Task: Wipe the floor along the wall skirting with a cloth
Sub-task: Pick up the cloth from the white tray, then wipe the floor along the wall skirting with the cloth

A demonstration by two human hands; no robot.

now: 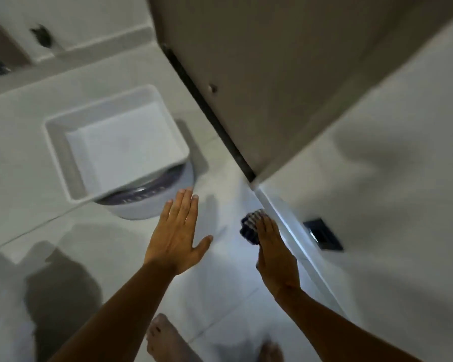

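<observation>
White glossy floor tiles (pixel 215 283) meet a pale wall skirting (pixel 293 231) that runs as a long strip away from the person, just to the right of the right hand (pixel 275 254). That hand presses a crumpled dark blue checked cloth (pixel 250 227) to the floor, fingers closed over it, the cloth touching or nearly touching the skirting's foot. The left hand (pixel 177 233) hovers flat and spread, holding nothing, near a white square plastic tub (pixel 60 142). The stroke likely follows the skirting's line.
</observation>
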